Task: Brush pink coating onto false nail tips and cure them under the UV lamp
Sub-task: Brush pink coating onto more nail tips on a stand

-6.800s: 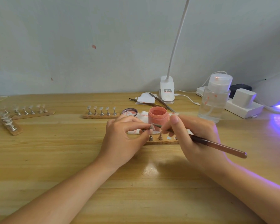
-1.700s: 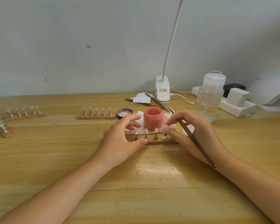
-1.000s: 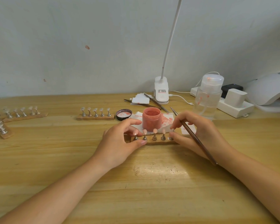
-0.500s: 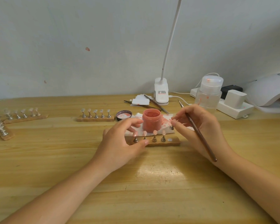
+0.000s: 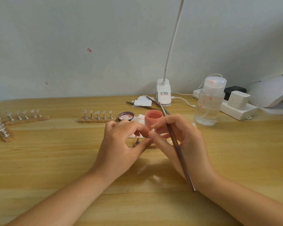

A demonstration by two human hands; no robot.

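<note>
Mid-tabletop point(image 5: 55, 160), left hand point(image 5: 119, 144) pinched a small metal nail-tip stand point(image 5: 148, 136); right hand point(image 5: 183, 141) gripped a long brown brush point(image 5: 178, 149). White clip lamp's label point(image 5: 164, 93) was unreadable; near edge lay open.

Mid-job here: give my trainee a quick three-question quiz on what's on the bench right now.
1. True or false: the pink jar is capped.
2. Which of the hands holds the brush? A) left B) right
3. How many nail tips stand on the wooden strip left of the jar's lid?

Key
1. False: the jar is open and its lid lies beside it.
2. B: the right hand grips it, bristles pointing away; the left hand pinches a small nail stand.
3. Five.
</note>
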